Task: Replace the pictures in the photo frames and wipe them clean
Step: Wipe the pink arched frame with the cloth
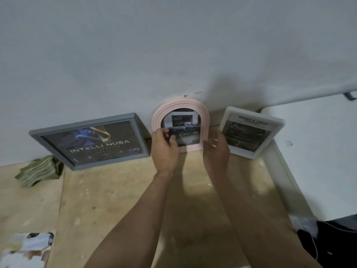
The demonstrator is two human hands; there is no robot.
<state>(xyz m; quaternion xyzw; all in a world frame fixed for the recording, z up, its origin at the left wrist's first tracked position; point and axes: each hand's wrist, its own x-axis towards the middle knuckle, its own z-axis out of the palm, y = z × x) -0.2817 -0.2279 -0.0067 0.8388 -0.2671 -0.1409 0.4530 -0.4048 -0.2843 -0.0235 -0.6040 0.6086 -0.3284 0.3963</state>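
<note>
Pink arched frame (180, 124) leaning upright against the wall, sitting between both hands on the counter (119, 190). Left hand (164, 149) is pinching its lower left edge; right hand (216, 149) is hovering loose-fingered just beside its right edge. Grey frame (88, 140) is leaning left of the hands, white frame (251, 132) right.

**Count of things on the tabletop**

Three photo frames lean against the wall: one grey frame (90, 141), one pink arched frame (181, 125) and one white frame (251, 132). One green cloth (39, 170) lies at the left. One heap of loose pictures (27, 248) sits at the near-left corner. Two hands reach in.
</note>
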